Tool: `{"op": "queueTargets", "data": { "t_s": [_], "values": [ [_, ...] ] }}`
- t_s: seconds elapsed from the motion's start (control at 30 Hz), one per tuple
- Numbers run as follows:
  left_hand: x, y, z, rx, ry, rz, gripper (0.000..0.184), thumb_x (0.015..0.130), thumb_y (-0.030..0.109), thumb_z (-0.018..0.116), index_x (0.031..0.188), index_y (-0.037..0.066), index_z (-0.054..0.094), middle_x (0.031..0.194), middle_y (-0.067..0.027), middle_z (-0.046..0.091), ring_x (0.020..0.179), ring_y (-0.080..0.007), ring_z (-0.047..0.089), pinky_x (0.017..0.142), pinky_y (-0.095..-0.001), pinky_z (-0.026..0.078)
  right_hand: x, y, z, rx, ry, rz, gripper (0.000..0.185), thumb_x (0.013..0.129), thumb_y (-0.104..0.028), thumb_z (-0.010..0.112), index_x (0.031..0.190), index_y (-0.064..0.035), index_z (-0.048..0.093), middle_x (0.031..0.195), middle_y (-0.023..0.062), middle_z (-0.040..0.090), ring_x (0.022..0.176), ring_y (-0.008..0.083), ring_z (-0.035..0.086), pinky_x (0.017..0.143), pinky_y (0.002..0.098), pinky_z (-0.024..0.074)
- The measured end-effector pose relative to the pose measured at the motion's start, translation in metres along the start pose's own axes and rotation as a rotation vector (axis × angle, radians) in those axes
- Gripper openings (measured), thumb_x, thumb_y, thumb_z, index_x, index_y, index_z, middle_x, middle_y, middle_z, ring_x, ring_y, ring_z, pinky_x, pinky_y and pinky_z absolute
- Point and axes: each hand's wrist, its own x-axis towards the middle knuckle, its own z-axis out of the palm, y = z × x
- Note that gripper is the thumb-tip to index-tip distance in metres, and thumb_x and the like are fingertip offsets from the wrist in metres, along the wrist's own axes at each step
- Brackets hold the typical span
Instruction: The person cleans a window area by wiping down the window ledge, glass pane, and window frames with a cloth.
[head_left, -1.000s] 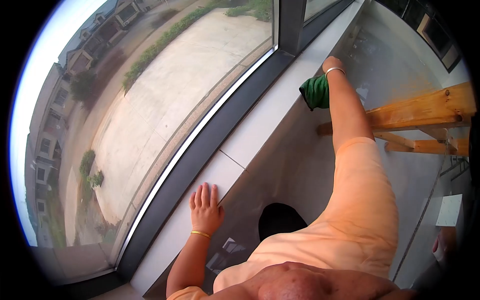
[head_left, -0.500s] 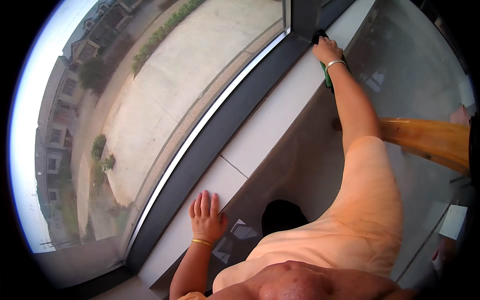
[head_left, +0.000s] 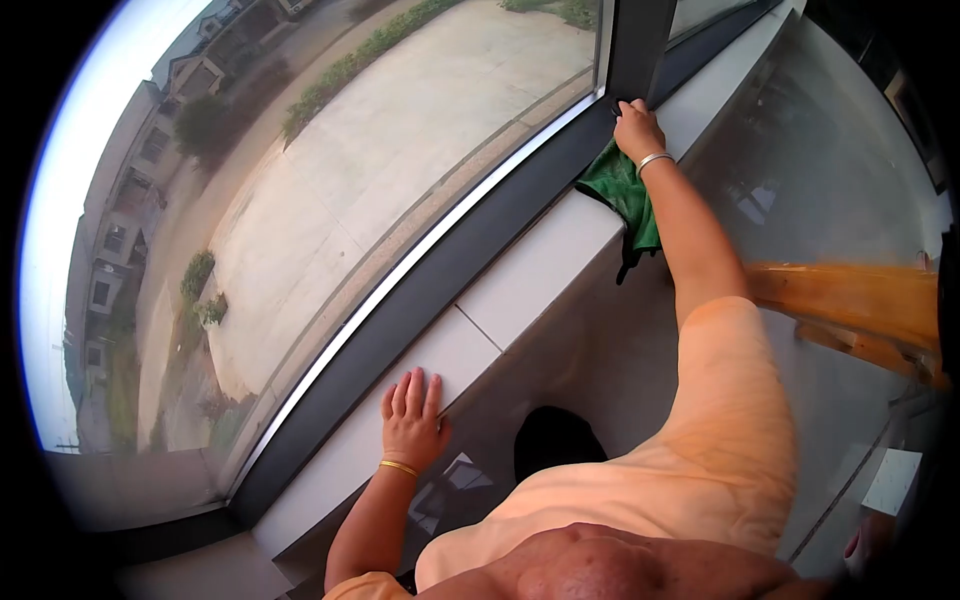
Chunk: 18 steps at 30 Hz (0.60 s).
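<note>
My right hand (head_left: 640, 132) is closed on a green cloth (head_left: 625, 192) at the corner where the dark window frame (head_left: 500, 212) meets an upright post. The cloth hangs below the fingers, across the white tiled sill (head_left: 560, 262) and over its edge. Part of the cloth is hidden behind my wrist, which bears a silver bangle. My left hand (head_left: 412, 420) lies flat on the sill nearer to me, fingers spread and holding nothing, with a thin gold bracelet at the wrist.
A wooden beam structure (head_left: 850, 300) stands on the grey floor to the right. A white box-like object (head_left: 892, 482) is at the lower right. Beyond the glass are paving, shrubs and houses. A dark rounded shape (head_left: 558, 445) shows beside my body.
My right hand has moved with the cloth from beside the sill's outer edge onto the sill and then to the frame's corner. More cloth hangs visible now. My left hand stays on the sill.
</note>
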Motion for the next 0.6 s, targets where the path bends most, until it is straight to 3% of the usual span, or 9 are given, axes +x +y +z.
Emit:
{"op": "queueTargets", "data": {
  "t_s": [0.07, 0.13, 0.23, 0.4, 0.53, 0.6],
  "values": [
    [0.002, 0.000, 0.000, -0.019, 0.004, -0.007, 0.078, 0.076, 0.023, 0.072, 0.149, 0.010, 0.047, 0.154, -0.0198, 0.043, 0.141, -0.0373, 0.041, 0.118, -0.0538, 0.027, -0.002, -0.026, -0.003, -0.103, -0.040, 0.198, 0.034, 0.098, -0.020, 0.054, 0.130, -0.0110, 0.063, 0.136, 0.0109, 0.056, 0.124, 0.0366, 0.055, 0.101, 0.0469, 0.0524],
    [0.002, 0.002, -0.004, -0.016, 0.008, -0.004, 0.079, 0.076, 0.023, 0.072, 0.149, 0.010, 0.046, 0.154, -0.0200, 0.043, 0.141, -0.0369, 0.041, 0.118, -0.0535, 0.027, 0.001, -0.014, 0.009, -0.125, 0.006, 0.061, 0.039, 0.097, -0.019, 0.055, 0.136, -0.0187, 0.062, 0.136, 0.0047, 0.057, 0.122, 0.0354, 0.055, 0.101, 0.0449, 0.0530],
    [0.000, 0.000, -0.003, -0.029, 0.004, -0.005, 0.079, 0.076, 0.022, 0.071, 0.150, 0.009, 0.046, 0.154, -0.0203, 0.042, 0.141, -0.0364, 0.040, 0.118, -0.0536, 0.027, -0.041, -0.032, 0.014, 0.059, 0.057, -0.278, 0.036, 0.094, -0.016, 0.062, 0.128, -0.0261, 0.068, 0.130, -0.0034, 0.060, 0.113, 0.0308, 0.056, 0.098, 0.0435, 0.0531],
    [-0.003, 0.001, -0.006, -0.044, 0.039, 0.002, 0.081, 0.075, 0.021, 0.072, 0.150, 0.007, 0.045, 0.154, -0.0214, 0.043, 0.142, -0.0381, 0.040, 0.118, -0.0530, 0.028, -0.115, -0.097, 0.006, 0.253, -0.076, -0.537, 0.032, 0.089, -0.013, 0.068, 0.118, -0.0247, 0.074, 0.127, -0.0065, 0.062, 0.112, 0.0277, 0.056, 0.098, 0.0401, 0.0532],
    [-0.005, -0.002, -0.004, -0.014, 0.051, 0.015, 0.081, 0.081, 0.035, 0.073, 0.151, 0.007, 0.043, 0.154, -0.0188, 0.043, 0.142, -0.0350, 0.040, 0.119, -0.0507, 0.026, -0.199, -0.172, -0.016, 0.449, -0.297, -0.758, 0.031, 0.086, -0.010, 0.070, 0.114, -0.0228, 0.076, 0.124, -0.0055, 0.065, 0.111, 0.0286, 0.056, 0.099, 0.0386, 0.0522],
    [-0.006, -0.005, 0.002, -0.043, 0.075, 0.010, 0.080, 0.084, 0.040, 0.072, 0.151, 0.007, 0.043, 0.154, -0.0178, 0.043, 0.143, -0.0336, 0.040, 0.119, -0.0494, 0.026, -0.228, -0.192, -0.024, 0.596, -0.675, -0.826, 0.033, 0.088, -0.007, 0.069, 0.119, -0.0168, 0.075, 0.119, -0.0014, 0.070, 0.107, 0.0251, 0.061, 0.099, 0.0349, 0.0503]
  ]
}}
